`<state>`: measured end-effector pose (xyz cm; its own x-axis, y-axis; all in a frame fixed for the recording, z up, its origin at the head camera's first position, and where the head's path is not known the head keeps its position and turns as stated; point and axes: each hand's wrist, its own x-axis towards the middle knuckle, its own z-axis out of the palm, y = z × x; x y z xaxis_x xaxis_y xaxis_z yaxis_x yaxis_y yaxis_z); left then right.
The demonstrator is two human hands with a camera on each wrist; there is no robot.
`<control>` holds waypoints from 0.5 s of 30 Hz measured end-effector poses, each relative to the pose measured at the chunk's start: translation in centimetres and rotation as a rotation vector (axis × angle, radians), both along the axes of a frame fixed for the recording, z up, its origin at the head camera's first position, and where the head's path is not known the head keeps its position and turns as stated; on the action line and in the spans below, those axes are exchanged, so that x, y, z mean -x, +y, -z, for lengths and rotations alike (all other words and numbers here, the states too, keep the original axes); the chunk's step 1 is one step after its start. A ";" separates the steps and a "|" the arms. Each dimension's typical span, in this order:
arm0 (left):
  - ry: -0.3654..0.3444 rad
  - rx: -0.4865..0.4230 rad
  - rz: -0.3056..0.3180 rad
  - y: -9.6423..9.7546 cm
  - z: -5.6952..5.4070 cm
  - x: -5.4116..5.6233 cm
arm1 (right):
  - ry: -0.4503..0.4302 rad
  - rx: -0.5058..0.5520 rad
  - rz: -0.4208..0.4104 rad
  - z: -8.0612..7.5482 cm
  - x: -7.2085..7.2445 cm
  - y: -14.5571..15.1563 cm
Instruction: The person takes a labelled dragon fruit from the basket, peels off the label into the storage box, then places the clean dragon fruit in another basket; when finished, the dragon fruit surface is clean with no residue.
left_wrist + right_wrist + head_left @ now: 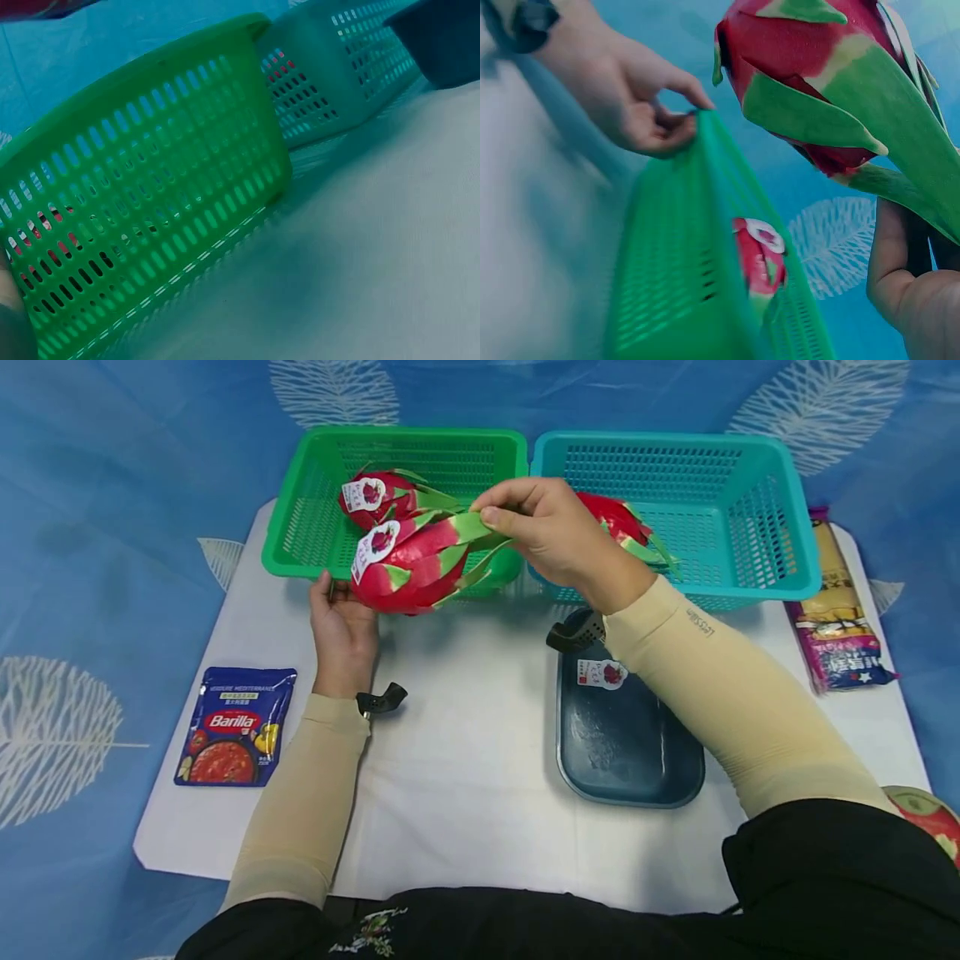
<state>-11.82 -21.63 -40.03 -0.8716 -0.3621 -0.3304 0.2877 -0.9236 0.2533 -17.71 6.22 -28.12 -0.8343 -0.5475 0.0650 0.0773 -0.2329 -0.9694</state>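
My right hand (562,535) pinches a red dragon fruit (416,568) by its green leaf tips and holds it up over the front of the green basket (412,433). A white label shows on the fruit's left end. At the basket's near left rim, my left hand (345,635) grips the edge; thumb and curled fingers at the rim show in the right wrist view. Inside the green basket lies another labelled dragon fruit (378,497). A further dragon fruit (611,514) lies in the turquoise basket (667,439), partly hidden behind my right hand.
A dark blue tub (630,752) with a dragon fruit sticker stands under my right forearm. On the left lies a blue Barilla sauce pouch (236,727). A purple and tan packet (836,618) lies at the right edge, and a can (930,818) sits at the lower right.
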 end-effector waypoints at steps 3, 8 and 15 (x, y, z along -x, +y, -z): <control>-0.008 -0.019 0.004 0.0 0.1 0.1 | -0.012 -0.017 -0.002 0.7 -1.2 1.0; -0.009 0.004 -0.007 0.2 0.1 0.1 | -0.006 -0.096 0.019 1.7 -3.1 2.0; 0.003 -0.039 -0.031 0.2 0.3 0.2 | -0.006 -0.256 0.021 3.3 -4.6 1.9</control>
<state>-12.05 -21.41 -40.33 -0.8613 -0.3756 -0.3422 0.3167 -0.9235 0.2164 -13.10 8.13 -31.37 -0.8456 -0.5281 -0.0781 0.0808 0.0180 -0.9966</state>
